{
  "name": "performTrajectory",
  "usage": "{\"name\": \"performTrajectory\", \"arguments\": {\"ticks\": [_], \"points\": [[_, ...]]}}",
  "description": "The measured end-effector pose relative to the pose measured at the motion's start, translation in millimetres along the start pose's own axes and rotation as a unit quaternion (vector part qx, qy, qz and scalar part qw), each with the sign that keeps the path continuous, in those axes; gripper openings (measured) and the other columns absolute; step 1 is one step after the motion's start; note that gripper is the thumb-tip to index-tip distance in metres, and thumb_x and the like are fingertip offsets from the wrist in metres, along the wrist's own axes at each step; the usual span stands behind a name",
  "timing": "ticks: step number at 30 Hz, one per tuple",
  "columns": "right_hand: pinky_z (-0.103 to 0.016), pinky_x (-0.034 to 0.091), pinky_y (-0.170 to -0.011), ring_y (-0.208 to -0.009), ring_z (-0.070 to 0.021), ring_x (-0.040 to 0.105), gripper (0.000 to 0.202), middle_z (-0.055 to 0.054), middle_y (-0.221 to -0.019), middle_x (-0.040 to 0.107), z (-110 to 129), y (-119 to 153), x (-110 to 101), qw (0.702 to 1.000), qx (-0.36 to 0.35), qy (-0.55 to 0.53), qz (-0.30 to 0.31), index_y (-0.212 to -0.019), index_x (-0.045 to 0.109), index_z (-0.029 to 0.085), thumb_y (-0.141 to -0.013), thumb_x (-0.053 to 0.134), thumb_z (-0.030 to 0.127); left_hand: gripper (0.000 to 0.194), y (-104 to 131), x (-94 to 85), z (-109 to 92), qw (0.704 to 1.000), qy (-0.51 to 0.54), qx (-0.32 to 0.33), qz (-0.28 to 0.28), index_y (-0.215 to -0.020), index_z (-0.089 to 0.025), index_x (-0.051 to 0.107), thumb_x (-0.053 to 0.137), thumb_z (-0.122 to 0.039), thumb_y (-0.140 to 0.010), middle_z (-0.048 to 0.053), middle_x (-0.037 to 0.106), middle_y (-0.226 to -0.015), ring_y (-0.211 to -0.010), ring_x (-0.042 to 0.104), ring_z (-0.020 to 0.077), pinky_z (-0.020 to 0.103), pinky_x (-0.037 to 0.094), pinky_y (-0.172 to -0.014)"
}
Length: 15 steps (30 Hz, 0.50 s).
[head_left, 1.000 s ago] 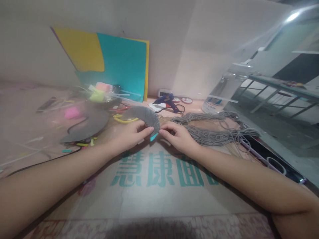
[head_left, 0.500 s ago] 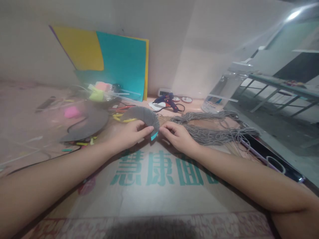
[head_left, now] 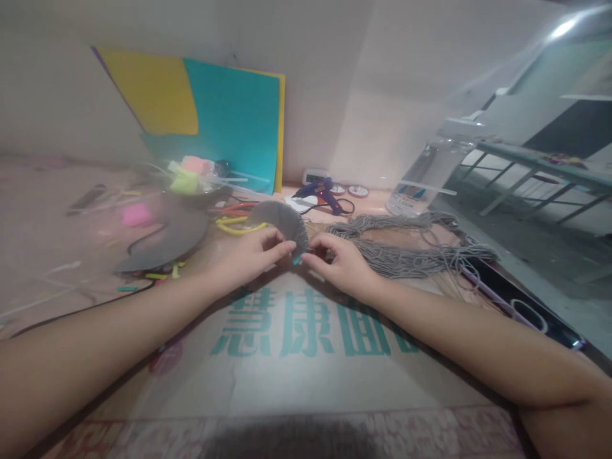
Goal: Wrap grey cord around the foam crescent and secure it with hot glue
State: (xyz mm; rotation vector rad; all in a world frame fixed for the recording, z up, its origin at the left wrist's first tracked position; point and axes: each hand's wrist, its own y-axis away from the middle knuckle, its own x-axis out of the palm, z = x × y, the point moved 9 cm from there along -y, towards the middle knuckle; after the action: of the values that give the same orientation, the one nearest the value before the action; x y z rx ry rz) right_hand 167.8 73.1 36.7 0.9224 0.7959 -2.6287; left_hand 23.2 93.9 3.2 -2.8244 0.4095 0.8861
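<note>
A curved grey yarn-covered piece (head_left: pixel 282 221) stands up between my hands, with a small teal tip (head_left: pixel 297 259) at its lower end. My left hand (head_left: pixel 265 255) pinches it near that end, thumb towards me. On the other side, my right hand (head_left: pixel 332 258) has its thumb and forefinger closed at the teal tip; whether a strand lies between them is too small to tell. A looped hank of grey yarn (head_left: pixel 401 252) lies just right of my right hand. Another grey crescent piece (head_left: pixel 174 233) rests on the table at the left.
Yellow-handled scissors (head_left: pixel 229 226) lie behind my left hand. A glue gun (head_left: pixel 322 191) sits by the wall, near teal and yellow sheets (head_left: pixel 234 121). A clear bottle (head_left: pixel 425 175) is at the back right, a dark phone-like object (head_left: pixel 521 303) at the right edge. Printed sacking (head_left: pixel 287 382) covers the front.
The curved grey piece has turned and tilted, showing less teal and more of the yellow handles. My right thumb has moved slightly left and down onto the teal tip.
</note>
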Motion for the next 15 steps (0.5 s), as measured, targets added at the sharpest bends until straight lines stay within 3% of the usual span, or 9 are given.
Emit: {"name": "performTrajectory", "arguments": {"ticks": [4, 9, 12, 15], "points": [[-0.025, 0.041, -0.059, -0.062, -0.0122, 0.053, 0.006, 0.002, -0.069, 0.058, 4, 1, -1, 1.0, -0.016, 0.006, -0.01, -0.078, 0.055, 0.02, -0.081, 0.06, 0.021, 0.043, 2, -1.6, 0, 1.0, 0.018, -0.007, -0.013, -0.088, -0.018, 0.059, 0.058, -0.06, -0.081, 0.002, 0.065, -0.077, -0.062, 0.06, 0.0155, 0.024, 0.043, -0.051], [-0.027, 0.045, -0.066, -0.07, -0.0142, 0.056, 0.004, -0.001, -0.079, 0.062, 10, 4, 4, 0.996, -0.07, 0.048, 0.006, -0.084, 0.057, 0.02, -0.082, 0.058, 0.017, 0.044, 5, -0.6, -15, 0.997, 0.042, 0.071, 0.004, -0.105, -0.018, 0.061, 0.061, -0.056, -0.082, 0.005, 0.069, -0.099, -0.085, 0.064, 0.0206, 0.027, 0.049, -0.071], [-0.028, 0.045, -0.068, -0.073, -0.0151, 0.057, 0.002, -0.003, -0.083, 0.063, 16, 7, 11, 0.991, -0.11, 0.068, 0.036, -0.087, 0.059, 0.02, -0.086, 0.059, 0.02, 0.039, 4, 0.3, -20, 0.994, 0.041, 0.099, 0.017, -0.092, -0.018, 0.062, 0.052, -0.055, -0.088, 0.003, 0.068, -0.089, -0.082, 0.063, 0.019, 0.026, 0.047, -0.072], [-0.029, 0.046, -0.071, -0.077, -0.0157, 0.058, 0.004, -0.004, -0.086, 0.065, 18, 8, 13, 0.989, -0.124, 0.061, 0.054, -0.091, 0.061, 0.02, -0.089, 0.059, 0.022, 0.04, 0, 0.6, -14, 0.996, 0.044, 0.079, 0.023, -0.075, -0.018, 0.06, 0.048, -0.053, -0.091, 0.001, 0.062, -0.074, -0.073, 0.059, 0.0158, 0.025, 0.044, -0.069]]}}
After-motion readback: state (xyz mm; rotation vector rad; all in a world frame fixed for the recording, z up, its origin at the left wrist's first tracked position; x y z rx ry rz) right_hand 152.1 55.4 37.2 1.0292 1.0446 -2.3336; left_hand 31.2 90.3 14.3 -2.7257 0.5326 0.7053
